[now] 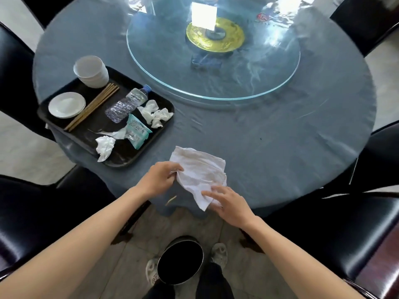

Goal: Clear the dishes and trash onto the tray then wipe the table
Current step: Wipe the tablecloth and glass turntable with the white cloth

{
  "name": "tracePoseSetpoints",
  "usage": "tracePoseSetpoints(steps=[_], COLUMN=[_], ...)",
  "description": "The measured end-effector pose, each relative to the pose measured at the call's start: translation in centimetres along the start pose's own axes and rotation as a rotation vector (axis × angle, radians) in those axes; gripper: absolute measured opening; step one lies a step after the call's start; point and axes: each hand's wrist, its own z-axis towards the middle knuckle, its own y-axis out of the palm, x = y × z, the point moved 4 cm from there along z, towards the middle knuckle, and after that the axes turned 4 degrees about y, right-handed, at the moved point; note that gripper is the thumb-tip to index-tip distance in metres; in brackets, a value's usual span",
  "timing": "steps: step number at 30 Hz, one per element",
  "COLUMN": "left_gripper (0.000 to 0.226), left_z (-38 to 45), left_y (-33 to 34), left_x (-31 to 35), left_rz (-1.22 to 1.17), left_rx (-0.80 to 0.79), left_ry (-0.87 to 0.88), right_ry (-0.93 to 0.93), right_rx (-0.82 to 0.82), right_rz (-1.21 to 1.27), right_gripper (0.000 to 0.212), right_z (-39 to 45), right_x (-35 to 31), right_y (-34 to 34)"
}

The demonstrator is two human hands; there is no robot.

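Head view: the tray [55, 124] sits at the left of the table [280, 137], part of it jutting past the table's left edge, and it already carries the stacked bowls [91, 71], small plate [67, 104], chopsticks [92, 105], plastic bottle [127, 103], teal wrapper [138, 131] and crumpled tissues [154, 113]. Clearing looks done; wiping is the step in hand. The white cloth [203, 171] lies at the near edge of the table. The left hand [160, 179] pinches its left side between thumb and fingers, while the right hand [228, 202] is spread open, fingers pressed on the cloth's near corner, which hangs just over the edge.

Risks, as I judge them: a wide sweep to the left could knock the overhanging tray and tip the bowls off. The tablecloth is loose and wrinkled, so hard rubbing may drag it and shift the tray with it. A small light scrap [170, 200] lies on the near edge by the left wrist; it could be brushed onto the floor rather than binned. Reaching far risks bumping the glass turntable [216, 89].
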Motion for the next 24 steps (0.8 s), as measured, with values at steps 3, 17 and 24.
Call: tracePoseSetpoints(steps=[3, 17, 24], left_gripper=[0.04, 0.015, 0.029], left_z=[0.9, 3.5, 3.1], left_y=[-1.3, -8.2, -8.2], left_x=[1.6, 8.1, 7.8], left_rz=[-0.101, -0.229, -0.362], left_rx=[0.051, 0.346, 0.393], left_ry=[0.01, 0.155, 0.119], right_ry=[0.076, 0.013, 0.093], right_rx=[0.089, 0.669, 0.717], right_rz=[0.143, 0.401, 0.5], right_gripper=[0.034, 0.019, 0.015], right_z=[0.8, 2.5, 2.2], right_x=[0.3, -0.6, -0.8], right_y=[-2.6, -15.4, -16.5])
